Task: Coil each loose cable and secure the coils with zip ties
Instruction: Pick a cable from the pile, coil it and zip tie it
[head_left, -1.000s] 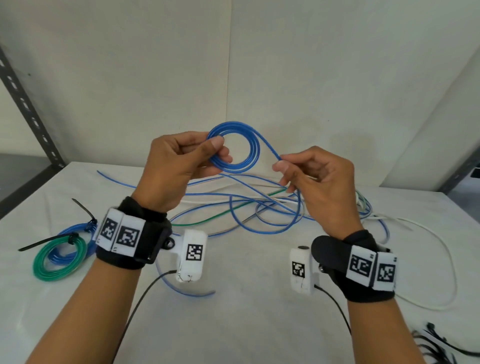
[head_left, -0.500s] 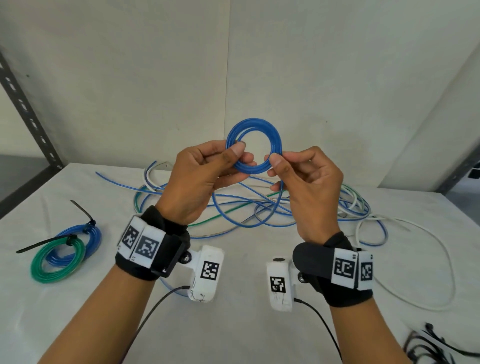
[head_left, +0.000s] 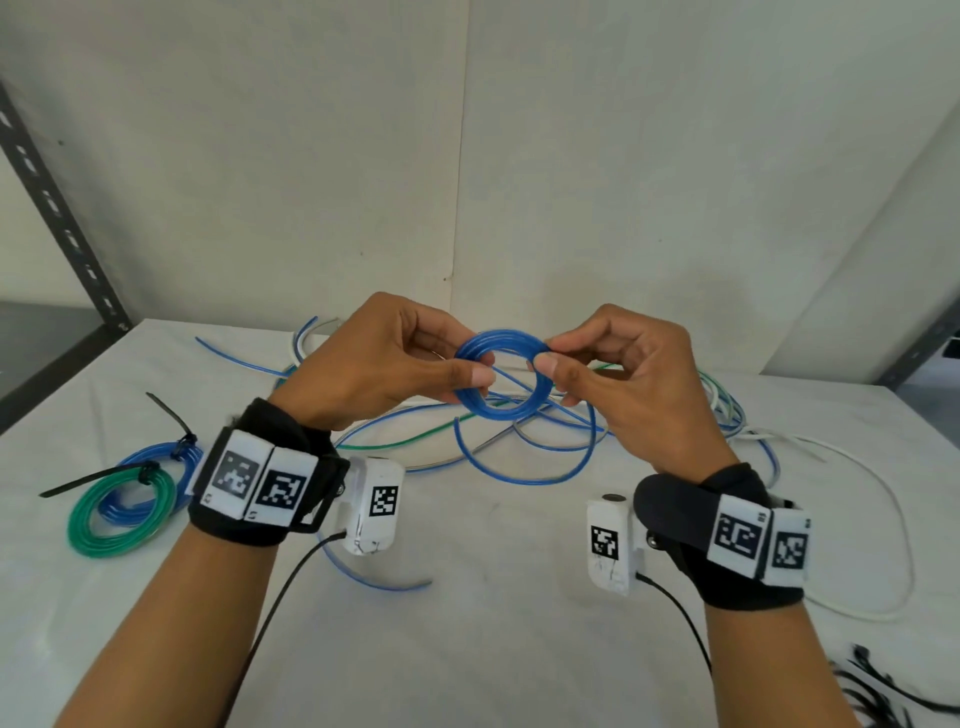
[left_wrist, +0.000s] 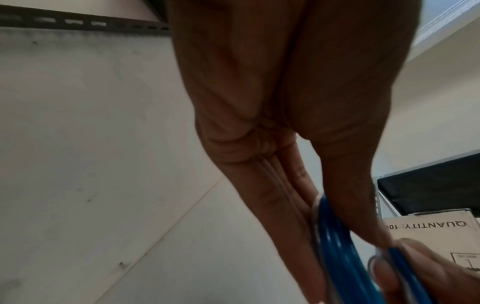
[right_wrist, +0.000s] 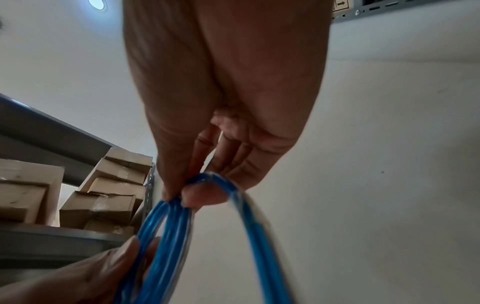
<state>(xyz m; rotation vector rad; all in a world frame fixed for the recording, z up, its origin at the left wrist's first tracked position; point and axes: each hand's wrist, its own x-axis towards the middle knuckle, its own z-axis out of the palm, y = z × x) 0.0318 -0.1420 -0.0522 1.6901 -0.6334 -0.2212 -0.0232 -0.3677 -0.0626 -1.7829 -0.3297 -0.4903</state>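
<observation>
Loose cables (head_left: 524, 447) tangled on counter (head_left: 493, 649) beneath hands; tied green coil (head_left: 122, 514) and blue coil (head_left: 156, 457) at left; spare zip ties (head_left: 883, 696) near right. Left hand (head_left: 384, 364) and right hand (head_left: 639, 374) raised above counter, fingers pinching opposite sides of blue cable coil (head_left: 501, 379).

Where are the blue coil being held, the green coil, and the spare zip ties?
blue coil (head_left: 501, 410): head view, lower arc of the ring.
green coil (head_left: 83, 525): head view, left arc.
spare zip ties (head_left: 878, 691): head view, black bundle at bottom right.
</observation>
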